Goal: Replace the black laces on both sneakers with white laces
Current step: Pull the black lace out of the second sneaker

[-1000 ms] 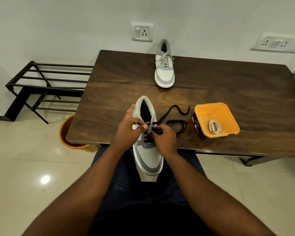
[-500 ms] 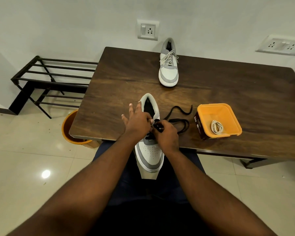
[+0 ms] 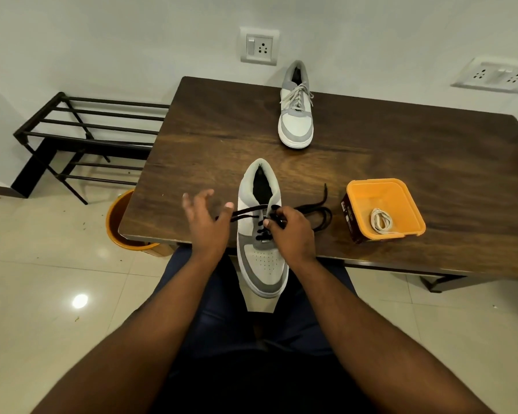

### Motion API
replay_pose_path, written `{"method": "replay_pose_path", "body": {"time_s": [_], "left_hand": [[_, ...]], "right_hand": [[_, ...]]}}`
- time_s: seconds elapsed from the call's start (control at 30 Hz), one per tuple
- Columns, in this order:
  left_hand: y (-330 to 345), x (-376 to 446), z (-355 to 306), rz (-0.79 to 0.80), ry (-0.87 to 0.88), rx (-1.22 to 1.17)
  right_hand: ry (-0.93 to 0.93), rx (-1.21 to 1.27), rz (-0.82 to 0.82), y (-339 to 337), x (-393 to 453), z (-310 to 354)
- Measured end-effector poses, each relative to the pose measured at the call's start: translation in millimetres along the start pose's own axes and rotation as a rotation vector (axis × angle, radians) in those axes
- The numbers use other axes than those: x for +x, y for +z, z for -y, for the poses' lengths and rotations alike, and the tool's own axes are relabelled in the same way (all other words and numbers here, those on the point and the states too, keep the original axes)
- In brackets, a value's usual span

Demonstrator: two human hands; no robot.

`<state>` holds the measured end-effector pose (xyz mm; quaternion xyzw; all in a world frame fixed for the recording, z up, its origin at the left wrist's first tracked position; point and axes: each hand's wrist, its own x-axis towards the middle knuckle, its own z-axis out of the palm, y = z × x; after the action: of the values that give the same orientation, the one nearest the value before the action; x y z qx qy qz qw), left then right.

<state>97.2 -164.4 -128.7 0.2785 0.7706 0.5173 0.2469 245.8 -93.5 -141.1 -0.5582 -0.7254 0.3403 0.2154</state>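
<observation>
Head view: near sneaker (image 3: 262, 234) on worktop (image 3: 401, 162), black lace (image 3: 245, 213) pinched by left hand (image 3: 205, 225); right hand (image 3: 292, 234) fingers grasping lace at eyelets. Box (image 3: 385, 209) label unreadable.

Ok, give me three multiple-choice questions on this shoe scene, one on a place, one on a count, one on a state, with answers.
1. Where is the spare white lace? A in the orange tub B on the rack C on the floor
2. How many sneakers are on the table? A one B two C three
3. What laces does the far sneaker have? A black B none C white

Answers: 1 A, it lies coiled in the orange tub. 2 B, the far one plus the near sneaker. 3 C, white laces show across its tongue.
</observation>
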Motion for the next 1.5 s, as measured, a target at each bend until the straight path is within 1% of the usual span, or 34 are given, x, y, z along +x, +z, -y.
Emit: {"method": "replay_pose_path", "body": {"time_s": [0.07, 0.1, 0.13, 0.2, 0.27, 0.43, 0.5, 0.57, 0.7, 0.73, 0.83, 0.87, 0.9, 0.93, 0.97, 1.03, 1.07, 1.1, 1.13, 1.2, 1.23, 1.27, 1.3, 1.33, 1.4, 1.47, 1.5], "left_hand": [[12.1, 5.4, -13.2, 0.122, 0.271, 0.304], [19.1, 8.6, -19.9, 0.201, 0.354, 0.457], [25.1, 10.7, -28.0, 0.276, 0.379, 0.583], [34.1, 13.0, -37.3, 0.385, 0.332, 0.714], [39.0, 15.9, -37.5, 0.403, 0.313, 0.735], [36.4, 15.5, -28.4, 0.459, 0.279, 0.691], [36.5, 13.0, -25.9, 0.438, 0.270, 0.627], [37.6, 12.2, -26.1, 0.424, 0.282, 0.614], [42.7, 16.8, -33.8, 0.492, 0.244, 0.752], [43.7, 18.3, -35.3, 0.487, 0.237, 0.741], [41.6, 19.9, -29.6, 0.401, 0.294, 0.604], [38.8, 18.1, -27.2, 0.366, 0.307, 0.482], [35.1, 14.6, -25.0, 0.330, 0.284, 0.282], [29.1, 10.0, -23.6, 0.276, 0.217, 0.021], [21.1, 5.0, -23.1, 0.191, 0.110, -0.264], [0.7, 3.6, -18.1, -0.044, -0.143, -0.744], [-10.1, 7.8, -11.1, -0.167, -0.255, -0.889], [-20.1, 12.7, -2.5, -0.276, -0.345, -0.942], [-28.1, 17.8, 5.4, -0.354, -0.406, -0.928], [-33.4, 22.8, 14.3, -0.420, -0.459, -0.808], [-31.0, 23.0, 13.9, -0.413, -0.450, -0.733], [-26.5, 22.3, 12.0, -0.403, -0.398, -0.631], [-20.6, 21.3, 7.6, -0.385, -0.295, -0.474], [-13.5, 21.0, 3.1, -0.337, -0.150, -0.277], [3.8, 20.5, -8.8, -0.132, 0.128, 0.098], [24.1, 19.5, -20.5, 0.105, 0.281, 0.391], [33.0, 18.6, -25.0, 0.197, 0.304, 0.498]], "right_hand": [[0.001, -0.004, 0.008, -1.5, 1.2, 1.2], [0.005, 0.003, 0.014, -2.4, 1.9, 1.6], [0.008, 0.005, 0.020, -2.8, 2.5, 1.4], [0.009, -0.005, 0.025, -1.4, 1.7, 0.3], [0.006, -0.009, 0.024, -0.6, 0.9, 0.0], [0.001, -0.045, 0.025, -3.0, 0.2, 2.3], [-0.001, -0.039, 0.019, -3.1, -0.3, 2.7], [-0.003, -0.032, 0.019, -2.9, -0.3, 2.8], [0.003, -0.014, 0.016, -1.6, -0.4, 2.2], [0.007, -0.013, 0.015, -1.8, -0.5, 2.0], [0.014, -0.002, 0.021, -2.5, -0.3, 2.7], [0.013, -0.005, 0.023, -2.5, -0.2, 2.6], [0.009, -0.014, 0.025, -2.9, -0.1, 2.0], [0.009, -0.025, 0.030, -2.7, -0.1, 1.5], [0.013, -0.030, 0.033, -2.3, -0.4, 1.0], [0.027, -0.029, 0.042, -2.4, 0.2, 1.4], [0.034, -0.033, 0.041, -2.8, 0.8, 1.9], [0.039, -0.041, 0.040, -2.7, 0.7, 2.2], [0.040, -0.047, 0.037, -2.7, 0.6, 2.3], [0.035, -0.047, 0.027, -2.1, -0.7, 2.7], [0.033, -0.045, 0.022, -2.1, -1.0, 3.3], [0.035, -0.044, 0.019, -2.0, -1.3, 3.2], [0.037, -0.047, 0.018, -1.9, -1.4, 3.5], [0.037, -0.050, 0.020, -2.1, -1.8, 3.8], [0.034, -0.047, 0.022, -2.5, -1.9, 4.4], [0.030, -0.039, 0.025, -2.6, -1.8, 3.8], [0.027, -0.034, 0.030, -2.4, -2.0, 3.9]]}}
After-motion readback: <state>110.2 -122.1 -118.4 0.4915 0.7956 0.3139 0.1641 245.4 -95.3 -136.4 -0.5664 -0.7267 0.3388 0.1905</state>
